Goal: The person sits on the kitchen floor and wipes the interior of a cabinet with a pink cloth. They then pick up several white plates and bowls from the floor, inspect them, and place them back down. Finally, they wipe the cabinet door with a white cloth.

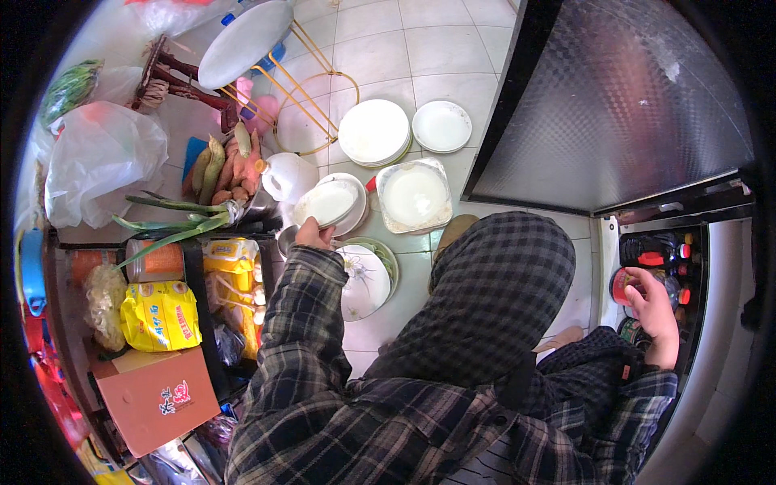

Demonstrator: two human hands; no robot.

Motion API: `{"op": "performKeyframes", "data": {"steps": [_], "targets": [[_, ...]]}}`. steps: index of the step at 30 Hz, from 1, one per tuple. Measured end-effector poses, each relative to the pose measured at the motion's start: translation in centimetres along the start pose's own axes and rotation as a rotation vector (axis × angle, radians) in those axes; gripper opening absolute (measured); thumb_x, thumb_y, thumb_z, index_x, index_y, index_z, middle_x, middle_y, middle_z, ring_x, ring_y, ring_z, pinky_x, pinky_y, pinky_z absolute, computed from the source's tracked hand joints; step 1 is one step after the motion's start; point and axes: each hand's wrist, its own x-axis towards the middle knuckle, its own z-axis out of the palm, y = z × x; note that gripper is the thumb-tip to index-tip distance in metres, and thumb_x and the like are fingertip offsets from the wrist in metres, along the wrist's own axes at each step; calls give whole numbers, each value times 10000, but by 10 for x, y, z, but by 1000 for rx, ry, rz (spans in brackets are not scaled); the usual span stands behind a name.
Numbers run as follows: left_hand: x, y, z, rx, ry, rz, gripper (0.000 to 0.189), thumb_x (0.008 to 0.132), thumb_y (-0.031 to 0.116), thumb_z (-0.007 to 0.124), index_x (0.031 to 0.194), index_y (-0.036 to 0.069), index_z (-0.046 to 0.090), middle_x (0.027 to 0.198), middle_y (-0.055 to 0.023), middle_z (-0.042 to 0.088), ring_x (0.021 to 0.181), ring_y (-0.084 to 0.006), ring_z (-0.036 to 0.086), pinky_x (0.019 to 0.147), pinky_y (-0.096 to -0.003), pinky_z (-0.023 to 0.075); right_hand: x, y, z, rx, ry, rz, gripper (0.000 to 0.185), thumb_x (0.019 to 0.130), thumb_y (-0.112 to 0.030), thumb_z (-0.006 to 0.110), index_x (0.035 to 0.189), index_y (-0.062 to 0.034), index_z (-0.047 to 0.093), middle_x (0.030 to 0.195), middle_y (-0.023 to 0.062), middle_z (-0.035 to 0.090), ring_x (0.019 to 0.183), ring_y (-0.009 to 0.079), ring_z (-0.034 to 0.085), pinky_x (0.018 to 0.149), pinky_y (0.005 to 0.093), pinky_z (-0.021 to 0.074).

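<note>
My left hand (314, 234) grips the near rim of a white oval dish (327, 201), tilted over white plates (357, 222) on the floor. Just below it lies a flower-patterned plate (365, 285) on a greenish one. My right hand (655, 303) is at the cabinet on the right, its fingers curved by a red-lidded jar (621, 286); whether they touch it I cannot tell. Dark bottles (652, 248) lie beside that jar. Beyond my knee are a square white dish (414, 195), a stack of white plates (374, 131) and a smaller white plate (442, 126).
The dark cabinet door (606, 115) stands open at the upper right. A round stool (245, 45), a white plastic jug (290, 176) and a bowl of sweet potatoes (230, 173) are at the upper left. A rack holds green onions (200, 225), a yellow packet (160, 316) and a brown box (159, 400).
</note>
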Motion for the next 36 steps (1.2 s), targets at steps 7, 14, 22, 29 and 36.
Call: {"op": "performKeyframes", "data": {"steps": [7,14,22,29,36], "targets": [[-37,37,-23,856,66,662,183,848,66,692,861,-55,555,796,-144,660,748,-209,676,649,-307,532,-1,-1,-1,-7,-1,-15,324,868,16,614,1188,25,564,942,61,631,814,133,596,760,262,495],[-37,44,-45,666,-14,624,229,876,109,688,856,-56,531,812,-151,671,764,-203,683,649,-306,527,1,-4,1,-15,-13,-27,333,869,31,603,1200,29,560,934,60,628,819,133,594,769,268,498],[-35,10,-23,776,-29,449,250,862,109,721,843,-20,507,727,-108,616,663,-141,609,576,-297,487,-1,-3,2,-7,3,-18,320,873,8,619,1187,29,565,907,44,622,788,120,583,743,263,493],[13,-43,-7,-124,-6,-60,263,852,96,674,1018,-52,533,946,-150,643,903,-220,654,754,-320,539,0,-1,2,-3,4,-37,329,868,28,612,1193,31,563,929,52,636,790,121,589,739,266,497],[14,-29,13,-255,238,-307,456,861,59,478,1304,-43,458,1211,-199,568,1088,-336,598,872,-403,566,2,0,3,-17,-20,-13,346,879,-3,600,1223,4,567,906,40,615,788,116,563,727,260,481]]}}
